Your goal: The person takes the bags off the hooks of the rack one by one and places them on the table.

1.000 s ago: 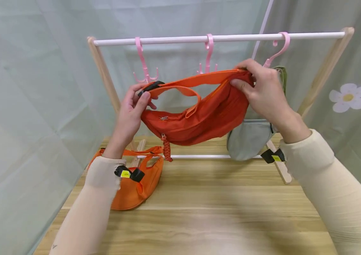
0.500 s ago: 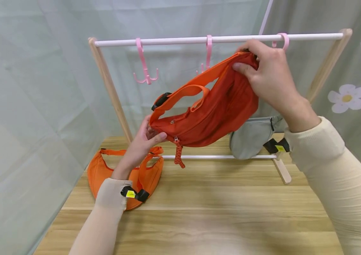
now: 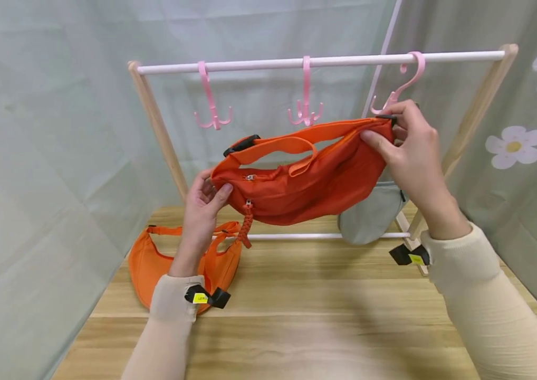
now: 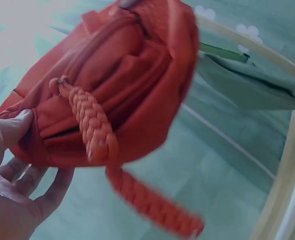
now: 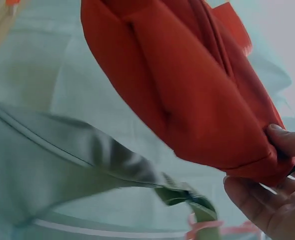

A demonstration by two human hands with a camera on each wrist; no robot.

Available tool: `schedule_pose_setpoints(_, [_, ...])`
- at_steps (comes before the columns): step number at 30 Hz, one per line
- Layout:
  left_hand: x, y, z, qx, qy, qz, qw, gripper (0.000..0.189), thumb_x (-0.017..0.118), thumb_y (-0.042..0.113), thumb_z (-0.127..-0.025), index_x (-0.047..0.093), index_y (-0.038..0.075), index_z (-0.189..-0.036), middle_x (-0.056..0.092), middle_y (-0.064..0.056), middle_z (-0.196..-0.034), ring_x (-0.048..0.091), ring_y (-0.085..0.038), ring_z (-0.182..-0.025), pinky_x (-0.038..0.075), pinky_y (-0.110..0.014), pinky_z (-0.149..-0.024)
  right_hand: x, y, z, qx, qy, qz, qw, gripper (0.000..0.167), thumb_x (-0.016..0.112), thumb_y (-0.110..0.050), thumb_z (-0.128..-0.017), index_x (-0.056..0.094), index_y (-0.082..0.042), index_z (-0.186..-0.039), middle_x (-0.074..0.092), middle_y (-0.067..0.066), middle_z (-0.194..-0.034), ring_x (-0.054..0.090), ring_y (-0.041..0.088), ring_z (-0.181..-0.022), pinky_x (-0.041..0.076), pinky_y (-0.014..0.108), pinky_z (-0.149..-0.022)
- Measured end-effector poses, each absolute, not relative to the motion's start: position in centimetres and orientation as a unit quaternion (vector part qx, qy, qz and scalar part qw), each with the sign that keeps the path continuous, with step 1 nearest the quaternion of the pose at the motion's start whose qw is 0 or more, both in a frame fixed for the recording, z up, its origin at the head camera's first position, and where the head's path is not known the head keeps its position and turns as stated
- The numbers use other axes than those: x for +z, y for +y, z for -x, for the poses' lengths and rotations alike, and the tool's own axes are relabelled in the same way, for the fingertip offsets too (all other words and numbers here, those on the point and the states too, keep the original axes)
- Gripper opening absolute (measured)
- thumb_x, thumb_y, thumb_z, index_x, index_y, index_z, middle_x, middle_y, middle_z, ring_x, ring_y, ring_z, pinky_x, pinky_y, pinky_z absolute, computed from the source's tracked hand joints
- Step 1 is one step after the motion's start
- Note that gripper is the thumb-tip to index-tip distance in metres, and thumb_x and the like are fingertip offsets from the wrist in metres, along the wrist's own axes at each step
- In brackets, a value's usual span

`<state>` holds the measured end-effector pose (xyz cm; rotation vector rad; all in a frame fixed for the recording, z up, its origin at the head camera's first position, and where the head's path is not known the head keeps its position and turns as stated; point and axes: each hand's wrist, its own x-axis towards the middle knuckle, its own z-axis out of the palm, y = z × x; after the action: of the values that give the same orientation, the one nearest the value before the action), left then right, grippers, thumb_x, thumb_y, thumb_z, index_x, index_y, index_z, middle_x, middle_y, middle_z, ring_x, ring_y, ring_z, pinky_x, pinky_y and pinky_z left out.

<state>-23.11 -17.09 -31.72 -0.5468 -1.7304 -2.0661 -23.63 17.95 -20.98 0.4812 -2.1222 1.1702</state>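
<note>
A red-orange waist bag is stretched level between both hands in front of a small rack. My left hand pinches its left end between thumb and fingers, beside a braided zip pull. My right hand pinches the right end by the strap, just under the right pink hook. The strap with its black buckle loops above the bag.
The rack's white rail carries two more pink hooks. A grey-green bag hangs behind the red one at the right. A second orange bag lies on the wooden table. Green cloth hangs all around.
The right hand has come down from the rail to just under the right hook, so the bag now hangs level instead of tilted. The left hand still grips the bag's left end.
</note>
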Motion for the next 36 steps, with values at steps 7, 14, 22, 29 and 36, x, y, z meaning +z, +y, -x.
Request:
schedule_pose_setpoints(7, [-31.9,-16.7,22.3,-0.731,-0.631,0.174,0.193,0.027,0.061,0.006,-0.105,0.060,0.018,-0.129,0.061,-0.005,-0.123,0.063,-0.023,-0.112,0.056,-0.027,-0.092,-26.0,18.5,22.6,0.503,-0.788,-0.145,0.324,0.043,0.079,-0.016,-0.095,0.058,0.002,-0.127,0.067,-0.004,-0.102,0.064,0.011,-0.089,0.052,0.013,-0.071])
schedule_pose_setpoints(14, [-32.3,-17.5,21.3,-0.694,-0.682,0.174,0.154,0.027,0.060,0.001,-0.104,0.059,0.015,-0.127,0.061,-0.002,-0.118,0.065,-0.018,-0.108,0.058,-0.026,-0.087,-29.6,18.9,21.5,0.513,-0.787,-0.124,0.319,0.038,0.079,-0.013,-0.095,0.060,0.002,-0.124,0.067,-0.012,-0.091,0.062,0.007,-0.085,0.049,0.014,-0.066])
schedule_pose_setpoints(22, [-32.7,-19.2,21.2,-0.591,-0.774,0.211,0.083,0.027,0.066,0.007,-0.103,0.057,0.004,-0.128,0.063,-0.009,-0.117,0.064,-0.024,-0.108,0.058,-0.028,-0.085,-31.7,20.3,21.3,0.443,-0.851,-0.108,0.262,0.032,0.080,-0.018,-0.095,0.066,0.001,-0.117,0.067,0.010,-0.106,0.057,0.004,-0.091,0.046,0.009,-0.073])
schedule_pose_setpoints(29, [-33.3,-19.8,21.8,-0.577,-0.791,0.202,0.027,0.029,0.066,0.011,-0.103,0.057,0.006,-0.130,0.060,-0.013,-0.120,0.067,-0.027,-0.104,0.062,-0.034,-0.080,-32.1,21.1,21.6,0.414,-0.886,-0.110,0.177,0.036,0.080,-0.029,-0.095,0.067,-0.004,-0.117,0.069,0.013,-0.103,0.062,0.019,-0.087,0.051,0.024,-0.063])
schedule_pose_setpoints(36, [-34.6,-20.2,23.0,-0.549,-0.812,0.199,-0.018,0.034,0.065,0.008,-0.103,0.056,0.005,-0.136,0.059,-0.017,-0.120,0.066,-0.027,-0.097,0.062,-0.038,-0.077,-33.1,21.1,22.9,0.398,-0.905,-0.118,0.093,0.034,0.079,-0.027,-0.095,0.064,-0.002,-0.115,0.068,0.012,-0.096,0.063,0.023,-0.080,0.050,0.031,-0.062])
